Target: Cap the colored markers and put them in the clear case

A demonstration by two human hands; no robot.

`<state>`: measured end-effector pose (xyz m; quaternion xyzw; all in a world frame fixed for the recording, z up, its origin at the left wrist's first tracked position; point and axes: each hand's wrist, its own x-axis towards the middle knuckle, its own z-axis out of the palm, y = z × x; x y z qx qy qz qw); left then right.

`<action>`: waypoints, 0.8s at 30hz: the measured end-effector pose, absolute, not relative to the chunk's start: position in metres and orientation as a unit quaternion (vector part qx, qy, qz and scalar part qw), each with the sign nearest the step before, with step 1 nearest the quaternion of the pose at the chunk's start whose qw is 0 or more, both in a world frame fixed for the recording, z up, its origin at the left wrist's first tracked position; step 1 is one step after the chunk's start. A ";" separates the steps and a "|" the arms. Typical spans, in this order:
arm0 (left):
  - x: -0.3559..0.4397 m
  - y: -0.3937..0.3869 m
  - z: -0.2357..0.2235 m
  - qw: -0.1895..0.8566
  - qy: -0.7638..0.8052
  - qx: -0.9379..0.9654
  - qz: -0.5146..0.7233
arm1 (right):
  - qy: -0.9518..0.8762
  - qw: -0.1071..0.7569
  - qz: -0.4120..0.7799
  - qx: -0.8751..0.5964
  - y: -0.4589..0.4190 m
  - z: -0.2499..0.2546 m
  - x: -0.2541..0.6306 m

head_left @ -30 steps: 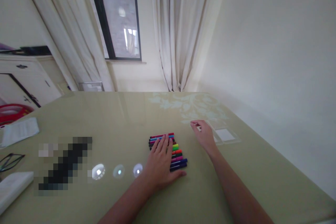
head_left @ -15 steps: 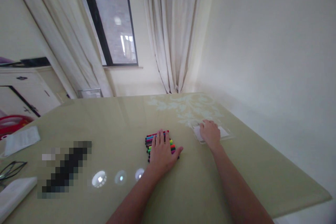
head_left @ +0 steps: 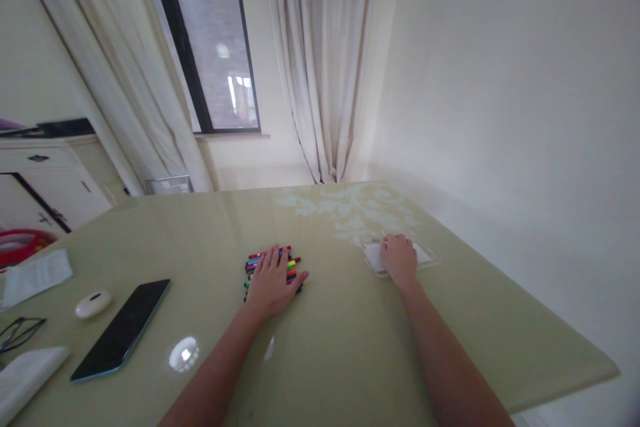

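Observation:
My left hand (head_left: 271,282) lies flat with its fingers stretched over a row of colourful felt-tip markers (head_left: 291,271) on the table. Its palm covers most of them; coloured barrels and dark caps show at both sides. To the right, my right hand (head_left: 399,258) rests on a clear plastic pouch (head_left: 425,257) with a white card or paper inside. The fingers are curled down at the pouch's far edge, and their tips are hidden.
On the left of the glossy table (head_left: 330,360) lie a dark phone (head_left: 123,330), a white rounded case (head_left: 93,305), black-framed glasses (head_left: 23,333), a white folded sheet (head_left: 37,275) and a white box-like object (head_left: 30,377). A wall borders the right side.
My left hand has slid to the left, and the markers have moved with it. The right hand stays on the pouch, its fingers now more curled.

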<state>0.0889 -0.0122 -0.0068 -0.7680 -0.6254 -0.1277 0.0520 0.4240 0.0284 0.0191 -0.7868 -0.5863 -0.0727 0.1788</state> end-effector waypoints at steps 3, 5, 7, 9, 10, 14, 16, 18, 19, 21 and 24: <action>0.065 -0.007 -0.009 0.059 -0.637 -0.760 -0.115 | -0.568 0.190 -0.044 -0.800 0.026 0.021 0.427; 0.050 -0.003 -0.011 0.061 -0.641 -0.757 -0.112 | -0.572 0.194 -0.018 -0.797 0.025 0.022 0.428; 0.036 0.000 -0.013 0.065 -0.643 -0.754 -0.117 | -0.582 0.197 -0.004 -0.789 0.026 0.022 0.426; 0.024 0.003 -0.015 0.070 -0.644 -0.752 -0.121 | -0.596 0.200 0.004 -0.778 0.027 0.021 0.421; 0.020 0.004 -0.015 0.070 -0.647 -0.750 -0.120 | -0.605 0.202 0.010 -0.770 0.028 0.020 0.417; 0.009 0.004 -0.017 0.069 -0.657 -0.742 -0.113 | -0.650 0.209 0.036 -0.730 0.027 0.017 0.393; 0.007 0.003 -0.017 0.069 -0.656 -0.743 -0.114 | -0.674 0.212 0.048 -0.706 0.025 0.015 0.379; 0.007 0.001 -0.016 0.071 -0.653 -0.745 -0.118 | -0.700 0.220 0.061 -0.677 0.022 0.014 0.366; 0.008 0.000 -0.016 0.072 -0.651 -0.746 -0.119 | -0.712 0.226 0.067 -0.661 0.020 0.013 0.360; 0.008 -0.002 -0.015 0.077 -0.645 -0.750 -0.121 | -0.734 0.240 0.078 -0.631 0.015 0.013 0.351; 0.009 -0.004 -0.013 0.080 -0.633 -0.761 -0.119 | -0.753 0.254 0.088 -0.600 0.010 0.015 0.342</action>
